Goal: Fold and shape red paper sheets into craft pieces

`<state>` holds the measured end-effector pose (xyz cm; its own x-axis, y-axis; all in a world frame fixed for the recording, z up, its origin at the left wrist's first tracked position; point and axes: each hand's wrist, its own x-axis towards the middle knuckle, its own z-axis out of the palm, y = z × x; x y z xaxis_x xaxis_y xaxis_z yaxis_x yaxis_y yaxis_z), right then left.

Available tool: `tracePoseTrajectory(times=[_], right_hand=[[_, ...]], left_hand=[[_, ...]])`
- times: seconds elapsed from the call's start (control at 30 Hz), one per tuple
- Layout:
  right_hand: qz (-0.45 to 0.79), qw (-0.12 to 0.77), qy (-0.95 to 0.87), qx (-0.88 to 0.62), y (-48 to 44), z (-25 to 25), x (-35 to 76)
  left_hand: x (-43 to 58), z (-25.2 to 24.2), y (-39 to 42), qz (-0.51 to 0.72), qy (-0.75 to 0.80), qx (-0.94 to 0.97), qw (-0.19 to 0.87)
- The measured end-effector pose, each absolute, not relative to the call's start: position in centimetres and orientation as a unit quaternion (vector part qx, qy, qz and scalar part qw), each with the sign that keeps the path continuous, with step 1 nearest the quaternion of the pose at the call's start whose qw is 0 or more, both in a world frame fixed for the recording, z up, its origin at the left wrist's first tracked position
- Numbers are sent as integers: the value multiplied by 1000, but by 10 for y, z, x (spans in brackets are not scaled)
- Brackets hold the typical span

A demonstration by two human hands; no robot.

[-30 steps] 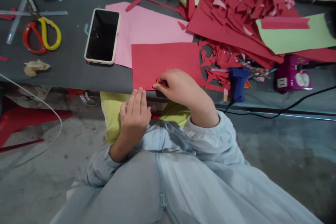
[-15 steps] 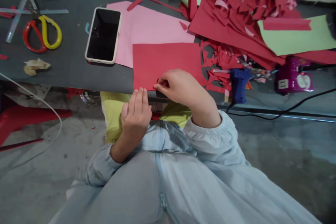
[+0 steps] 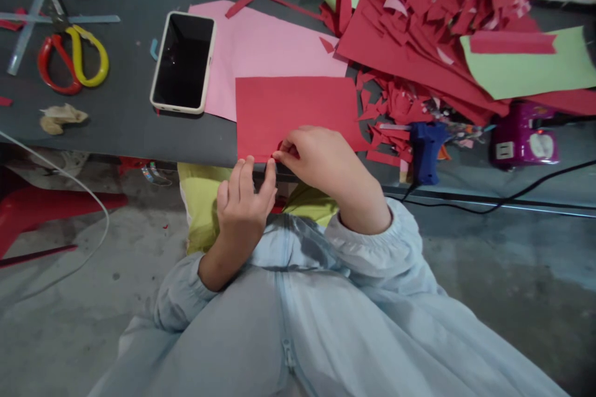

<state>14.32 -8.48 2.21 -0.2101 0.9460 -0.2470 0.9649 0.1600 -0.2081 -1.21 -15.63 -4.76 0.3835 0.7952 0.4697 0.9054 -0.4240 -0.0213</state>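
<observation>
Right hand (image 3: 321, 161) pinches the near edge of the red sheet (image 3: 298, 108) between thumb and forefinger, at the lip of the surface (image 3: 116, 124). Left hand (image 3: 242, 198) is spread, fingers straight, tips just under the same edge, beside the right thumb; holds nothing.

Step in hand, as judged: working a small fold or tear at the near edge. To do well: keep the pinch close to the edge, bring the left fingertips up against the sheet to steady it, keep the rest flat so it does not slide off the lip.

Sheet: plain red rectangle, matte, flat, no visible crease. Lies at the front of the surface, far-left corner overlapping a pink sheet (image 3: 261, 43), phone (image 3: 183, 62) to the left, red scraps (image 3: 419, 6) and blue glue gun (image 3: 423, 146) to the right. Scissors (image 3: 69, 56) well apart, far left.
</observation>
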Motion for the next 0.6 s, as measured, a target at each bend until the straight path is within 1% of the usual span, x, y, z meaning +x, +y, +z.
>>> tracePoseTrajectory(times=[0.13,0.3,0.5,0.6], right_hand=[[-164,19,762,626,-85,19,144],[-163,20,764,624,-85,19,145],[-174,18,761,625,-84,21,145],[-169,9,760,627,-86,21,146]], left_hand=[[-11,-47,-162,-177,-518,-828,121],[-8,-45,-168,-185,-532,-825,37],[-9,-46,-165,-205,-538,-817,44],[-9,-47,-165,-204,-547,-811,27]])
